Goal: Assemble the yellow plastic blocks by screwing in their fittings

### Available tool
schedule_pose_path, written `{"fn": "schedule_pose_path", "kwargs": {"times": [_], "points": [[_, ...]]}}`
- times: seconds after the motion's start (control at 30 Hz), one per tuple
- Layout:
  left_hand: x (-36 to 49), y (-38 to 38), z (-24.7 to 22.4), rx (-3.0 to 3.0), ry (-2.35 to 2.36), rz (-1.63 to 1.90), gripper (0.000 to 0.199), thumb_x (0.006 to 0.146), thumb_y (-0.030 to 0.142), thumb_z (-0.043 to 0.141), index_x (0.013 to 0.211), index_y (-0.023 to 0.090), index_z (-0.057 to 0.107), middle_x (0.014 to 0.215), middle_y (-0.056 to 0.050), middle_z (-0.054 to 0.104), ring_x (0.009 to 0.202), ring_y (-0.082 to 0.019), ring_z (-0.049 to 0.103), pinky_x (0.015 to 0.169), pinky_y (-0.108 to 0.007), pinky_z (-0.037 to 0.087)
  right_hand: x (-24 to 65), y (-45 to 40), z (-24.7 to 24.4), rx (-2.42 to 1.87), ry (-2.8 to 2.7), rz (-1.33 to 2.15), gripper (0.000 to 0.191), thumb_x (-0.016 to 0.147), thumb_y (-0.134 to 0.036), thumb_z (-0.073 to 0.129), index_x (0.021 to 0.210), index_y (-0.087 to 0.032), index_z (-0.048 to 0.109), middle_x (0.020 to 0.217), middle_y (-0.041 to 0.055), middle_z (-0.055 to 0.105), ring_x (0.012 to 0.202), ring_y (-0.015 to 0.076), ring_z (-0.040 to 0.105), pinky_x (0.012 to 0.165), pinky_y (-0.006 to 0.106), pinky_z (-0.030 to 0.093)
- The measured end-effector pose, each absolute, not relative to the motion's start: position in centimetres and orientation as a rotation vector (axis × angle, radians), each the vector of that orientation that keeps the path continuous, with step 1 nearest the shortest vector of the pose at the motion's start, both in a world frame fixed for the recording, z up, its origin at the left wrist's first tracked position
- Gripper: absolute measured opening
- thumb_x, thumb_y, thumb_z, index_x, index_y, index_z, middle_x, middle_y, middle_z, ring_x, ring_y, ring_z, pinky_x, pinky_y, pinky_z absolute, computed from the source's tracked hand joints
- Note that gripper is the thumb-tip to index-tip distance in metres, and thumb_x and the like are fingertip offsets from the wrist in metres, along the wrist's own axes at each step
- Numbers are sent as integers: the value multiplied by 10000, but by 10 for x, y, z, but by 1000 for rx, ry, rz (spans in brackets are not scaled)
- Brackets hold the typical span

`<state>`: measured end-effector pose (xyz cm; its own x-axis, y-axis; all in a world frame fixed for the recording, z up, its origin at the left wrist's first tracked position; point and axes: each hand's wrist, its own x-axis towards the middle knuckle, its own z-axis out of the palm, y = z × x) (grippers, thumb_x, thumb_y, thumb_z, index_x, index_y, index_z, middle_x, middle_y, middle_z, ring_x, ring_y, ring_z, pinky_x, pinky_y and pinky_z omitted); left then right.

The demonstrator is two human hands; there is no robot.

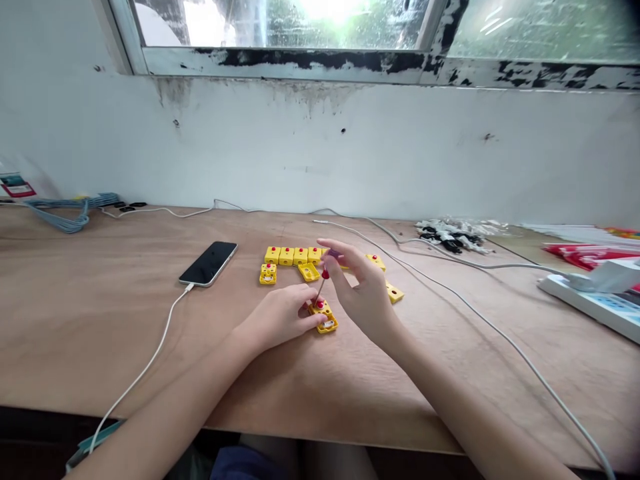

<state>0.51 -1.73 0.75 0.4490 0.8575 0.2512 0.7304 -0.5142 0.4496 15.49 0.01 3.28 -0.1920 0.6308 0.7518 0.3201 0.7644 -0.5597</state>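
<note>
My left hand is closed on a small yellow plastic case with a red button, steadying it on the table. Its lower part lies open and shows a whitish piece inside. My right hand pinches the handle of a screwdriver, whose thin shaft slants down to the case beside the red button. Behind my hands stands a row of similar yellow cases with red buttons, partly hidden by my right hand. Nearer are another yellow case, an open yellow shell and a yellow piece.
A phone on a white charging cable lies to the left. A long cable crosses the right side towards a power strip. Black and white small parts lie at the back right, a blue-grey cable bundle at the back left.
</note>
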Motion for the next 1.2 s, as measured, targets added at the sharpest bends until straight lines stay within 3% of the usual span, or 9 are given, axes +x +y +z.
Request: {"fn": "schedule_pose_path", "kwargs": {"times": [0.13, 0.3, 0.5, 0.67, 0.73, 0.87, 1.0, 1.07, 1.2], "points": [[4, -17, 7, 2461, 1353, 682, 173, 832, 368, 574, 831, 196, 590, 913, -25, 609, 809, -182, 583, 695, -268, 438, 156, 0, 33, -821, -1747, 111, 133, 851, -235, 558, 961, -239, 634, 721, -3, 589, 649, 136, 565, 684, 309, 501], [4, -17, 8, 2503, 1396, 617, 191, 834, 370, 572, 817, 180, 584, 853, -30, 597, 780, -189, 569, 664, -277, 429, 156, 0, 32, -689, -1841, 388, 321, 937, -221, 368, 1233, -233, 493, 996, 57, 634, 899, 152, 613, 777, 322, 511], [4, -18, 8, 2488, 1375, 612, 174, 844, 364, 558, 867, 196, 596, 894, -29, 608, 826, -193, 571, 684, -277, 427, 159, 5, 30, -821, -1748, 88, 152, 875, -253, 520, 979, -232, 629, 697, -4, 589, 624, 134, 571, 692, 308, 500], [5, -17, 7, 2433, 1402, 624, 192, 831, 387, 555, 833, 198, 588, 856, -16, 602, 751, -177, 573, 622, -261, 422, 161, 5, 29, -712, -1832, 449, 368, 955, -267, 308, 1295, -271, 450, 1107, 70, 626, 925, 161, 625, 784, 341, 517], [5, -17, 6, 2417, 1405, 632, 190, 828, 383, 556, 834, 196, 587, 855, -19, 609, 754, -182, 580, 622, -263, 426, 161, 7, 28, -692, -1830, 531, 405, 959, -271, 293, 1354, -292, 382, 1171, 72, 610, 922, 154, 630, 783, 344, 526], [4, -19, 7, 2360, 1371, 653, 180, 831, 368, 558, 893, 204, 599, 928, -29, 646, 799, -196, 600, 651, -275, 441, 162, 14, 26, -826, -1771, 363, 342, 911, -307, 438, 1240, -279, 525, 929, 28, 675, 660, 126, 621, 660, 307, 530], [4, -19, 7, 2208, 1317, 731, 235, 808, 345, 594, 1002, 211, 598, 984, -34, 658, 840, -196, 608, 710, -286, 461, 160, 14, 25, -931, -1624, 257, 273, 828, -355, 579, 1073, -235, 584, 732, -27, 624, 504, 95, 559, 513, 252, 474], [4, -18, 7, 2182, 1297, 740, 232, 800, 338, 601, 986, 200, 600, 956, -34, 660, 816, -190, 605, 707, -287, 461, 157, 10, 26, -892, -1638, 227, 230, 823, -341, 590, 1025, -232, 580, 771, -16, 643, 550, 103, 587, 550, 258, 494], [5, -18, 8, 2244, 1352, 694, 177, 803, 356, 585, 854, 188, 602, 860, -23, 648, 735, -181, 585, 616, -276, 430, 153, 5, 28, -708, -1761, 353, 225, 916, -252, 428, 1106, -236, 548, 1076, 58, 651, 905, 150, 647, 778, 319, 540]]}}
